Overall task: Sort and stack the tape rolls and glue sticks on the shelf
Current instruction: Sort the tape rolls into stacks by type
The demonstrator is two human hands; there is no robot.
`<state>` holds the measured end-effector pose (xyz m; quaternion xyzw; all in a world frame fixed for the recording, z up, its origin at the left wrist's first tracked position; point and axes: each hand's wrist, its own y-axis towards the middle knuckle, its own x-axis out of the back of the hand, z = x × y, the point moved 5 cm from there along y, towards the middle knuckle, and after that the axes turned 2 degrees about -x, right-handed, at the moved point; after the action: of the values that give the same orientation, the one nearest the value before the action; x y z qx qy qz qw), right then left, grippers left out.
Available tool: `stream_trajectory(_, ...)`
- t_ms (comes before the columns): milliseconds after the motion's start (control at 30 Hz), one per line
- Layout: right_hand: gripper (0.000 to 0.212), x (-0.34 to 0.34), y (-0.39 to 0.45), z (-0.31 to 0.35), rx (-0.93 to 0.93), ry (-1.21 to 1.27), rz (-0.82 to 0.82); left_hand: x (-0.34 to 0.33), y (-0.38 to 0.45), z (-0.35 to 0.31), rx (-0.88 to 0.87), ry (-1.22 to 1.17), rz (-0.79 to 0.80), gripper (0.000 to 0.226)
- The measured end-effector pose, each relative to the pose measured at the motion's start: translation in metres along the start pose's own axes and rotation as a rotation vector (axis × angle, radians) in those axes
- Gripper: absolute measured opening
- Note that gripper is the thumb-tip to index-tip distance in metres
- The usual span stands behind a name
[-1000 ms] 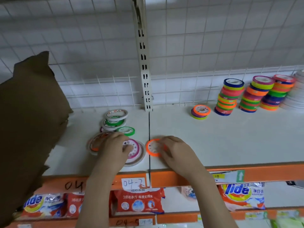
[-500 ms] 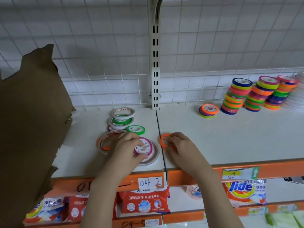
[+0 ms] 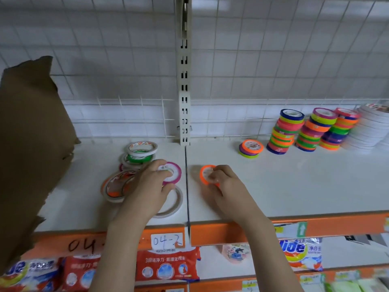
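An orange tape roll [image 3: 205,174] is being pinched by the curled fingers of the right hand [image 3: 224,186], just right of the shelf seam [image 3: 186,186]. A pink tape roll [image 3: 173,172] is being gripped by the left hand [image 3: 152,188], just left of that seam, among loose rolls [image 3: 139,153]. Stacked colored rolls [image 3: 284,131] are being kept well right of the seam.
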<state>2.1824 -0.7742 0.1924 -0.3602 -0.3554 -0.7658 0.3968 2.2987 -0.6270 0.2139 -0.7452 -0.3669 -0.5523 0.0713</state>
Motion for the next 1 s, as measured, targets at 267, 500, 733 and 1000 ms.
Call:
stream_trajectory(267,0.029,0.054,0.027,-0.073,-0.041,-0.111,-0.104,-0.018,0.026,-0.052,-0.071,-0.043,-0.046,0.034)
stream_trajectory(500,0.028,0.087,0.079,-0.111,-0.128,-0.211,-0.053,-0.013,0.030,-0.058,-0.015,-0.044,-0.093,0.034)
stream_trajectory(733,0.030,0.080,0.096,-0.125,-0.119,-0.268,0.046,-0.013,0.026,-0.053,0.055,0.002,-0.091,0.036)
stream_trajectory(1000,0.033,0.071,0.090,-0.132,-0.140,-0.172,0.067,-0.025,0.032,-0.058,0.032,-0.016,-0.104,0.034)
